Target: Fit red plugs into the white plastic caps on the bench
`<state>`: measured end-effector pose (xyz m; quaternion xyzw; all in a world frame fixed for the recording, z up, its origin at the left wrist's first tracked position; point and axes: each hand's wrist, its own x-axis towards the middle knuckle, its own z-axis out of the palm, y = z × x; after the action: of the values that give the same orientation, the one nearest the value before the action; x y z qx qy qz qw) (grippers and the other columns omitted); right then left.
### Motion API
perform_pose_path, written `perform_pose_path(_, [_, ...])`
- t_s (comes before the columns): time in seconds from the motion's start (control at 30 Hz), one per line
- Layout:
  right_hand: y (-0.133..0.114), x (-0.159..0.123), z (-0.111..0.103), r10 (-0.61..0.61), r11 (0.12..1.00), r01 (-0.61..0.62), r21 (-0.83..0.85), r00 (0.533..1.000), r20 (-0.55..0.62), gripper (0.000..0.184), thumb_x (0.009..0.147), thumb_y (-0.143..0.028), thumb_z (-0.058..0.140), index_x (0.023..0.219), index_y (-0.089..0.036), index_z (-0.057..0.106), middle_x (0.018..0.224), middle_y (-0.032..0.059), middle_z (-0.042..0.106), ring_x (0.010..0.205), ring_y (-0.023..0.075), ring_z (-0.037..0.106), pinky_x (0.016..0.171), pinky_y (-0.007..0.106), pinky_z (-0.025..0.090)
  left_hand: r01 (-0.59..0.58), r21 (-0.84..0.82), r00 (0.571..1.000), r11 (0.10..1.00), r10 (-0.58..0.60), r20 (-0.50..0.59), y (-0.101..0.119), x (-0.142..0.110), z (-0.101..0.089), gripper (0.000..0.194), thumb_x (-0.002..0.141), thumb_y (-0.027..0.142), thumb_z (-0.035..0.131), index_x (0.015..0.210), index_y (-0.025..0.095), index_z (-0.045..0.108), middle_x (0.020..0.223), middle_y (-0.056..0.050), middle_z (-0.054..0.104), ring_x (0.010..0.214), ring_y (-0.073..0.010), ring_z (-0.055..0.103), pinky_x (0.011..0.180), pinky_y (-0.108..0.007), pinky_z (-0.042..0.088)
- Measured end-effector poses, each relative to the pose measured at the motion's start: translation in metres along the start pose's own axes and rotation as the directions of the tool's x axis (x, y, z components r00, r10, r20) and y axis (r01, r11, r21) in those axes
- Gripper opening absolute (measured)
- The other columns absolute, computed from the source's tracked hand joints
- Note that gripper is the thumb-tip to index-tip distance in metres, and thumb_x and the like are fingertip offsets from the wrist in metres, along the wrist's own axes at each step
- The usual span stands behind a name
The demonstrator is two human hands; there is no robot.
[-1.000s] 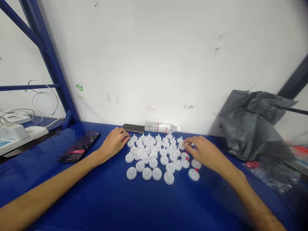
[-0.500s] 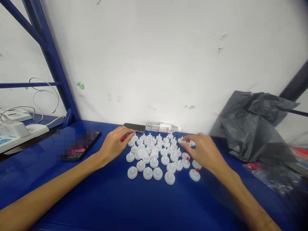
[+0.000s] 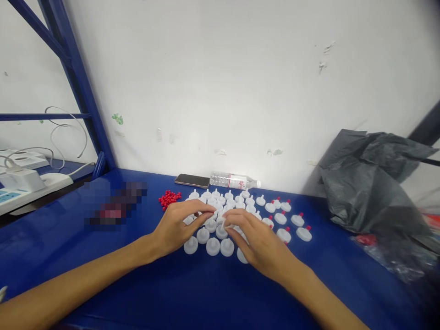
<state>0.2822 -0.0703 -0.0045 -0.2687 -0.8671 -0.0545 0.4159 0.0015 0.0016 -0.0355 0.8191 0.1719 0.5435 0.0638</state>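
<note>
Over the middle of a cluster of white disc-shaped nozzle caps [image 3: 213, 246], my two hands are close together with a small gap between them. My left hand [image 3: 182, 224] is closed in a pinch, thumb against fingertips; whatever is in the pinch is too small or hidden to make out. My right hand [image 3: 254, 238] has its thumb and fingers closed around the narrow tip of a white nozzle cap [image 3: 222, 232]. Beyond my left hand is a pile of small red tip covers [image 3: 169, 199]. To the right sit several white caps with red tips [image 3: 304, 233].
A dark phone [image 3: 192, 180] and a clear plastic bottle [image 3: 235, 180] lie along the wall. A grey plastic bag [image 3: 371, 178] and clear wrapping [image 3: 392, 256] are at the right. A power strip [image 3: 51, 183] and a pixelated dark object [image 3: 117, 206] are at the left.
My left hand has moved right from the red pile, uncovering it. My right hand has come left and nearer from the red-tipped caps, which now show fully. The view has shifted slightly.
</note>
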Motion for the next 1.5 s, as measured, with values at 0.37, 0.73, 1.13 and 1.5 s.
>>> perform_pose_path(0.37, [0.0032, -0.0048, 0.0007, -0.024, 1.0, 0.024, -0.018, 0.999, -0.022, 0.028, 0.119, -0.011, 0.077, 0.136, -0.032, 0.076, 0.132, 0.0069, 0.099, 0.121, 0.0289, 0.1, 0.107, 0.041, 0.085, -0.1, -0.066, 0.989, 0.993, 0.106, 0.098, -0.0003, -0.0013, 0.0007, 0.025, 0.134, 0.034, 0.076, 0.135, 0.022, 0.098, 0.1, -0.008, 0.096, 0.076, -0.0187, 0.088, 0.077, -0.026, 0.073])
perform_pose_path(0.73, [-0.0013, -0.0028, 0.0003, -0.072, 0.997, 0.073, 0.015, 0.997, -0.039, 0.049, 0.106, 0.004, 0.068, 0.131, -0.037, 0.076, 0.138, 0.0017, 0.1, 0.12, 0.0239, 0.101, 0.108, 0.037, 0.085, -0.012, -0.065, 0.987, 0.998, 0.022, 0.16, 0.0005, -0.0038, 0.0025, 0.03, 0.135, 0.038, 0.072, 0.137, 0.025, 0.099, 0.104, -0.008, 0.095, 0.082, -0.02, 0.088, 0.074, -0.027, 0.071])
perform_pose_path(1.13, [-0.0018, -0.0058, 0.0051, 0.03, 0.996, -0.038, -0.084, 0.995, -0.091, 0.056, 0.121, -0.024, 0.084, 0.176, -0.033, 0.074, 0.149, 0.0088, 0.099, 0.128, 0.0335, 0.101, 0.115, 0.048, 0.087, -0.074, -0.116, 0.992, 0.99, 0.085, 0.089, 0.0048, -0.0007, 0.0001, 0.027, 0.134, 0.038, 0.076, 0.141, 0.025, 0.099, 0.094, -0.005, 0.093, 0.075, -0.0173, 0.085, 0.077, -0.025, 0.07])
perform_pose_path(1.5, [-0.0044, -0.006, 0.0033, -0.043, 0.999, 0.041, -0.023, 0.993, -0.105, 0.068, 0.12, -0.019, 0.084, 0.185, -0.04, 0.075, 0.145, 0.0051, 0.101, 0.118, 0.0342, 0.103, 0.108, 0.047, 0.089, -0.072, 0.135, 0.971, 0.988, 0.039, 0.235, 0.0065, -0.0068, -0.0044, 0.03, 0.133, 0.032, 0.062, 0.117, 0.028, 0.087, 0.085, -0.001, 0.081, 0.065, -0.0186, 0.072, 0.059, -0.029, 0.053])
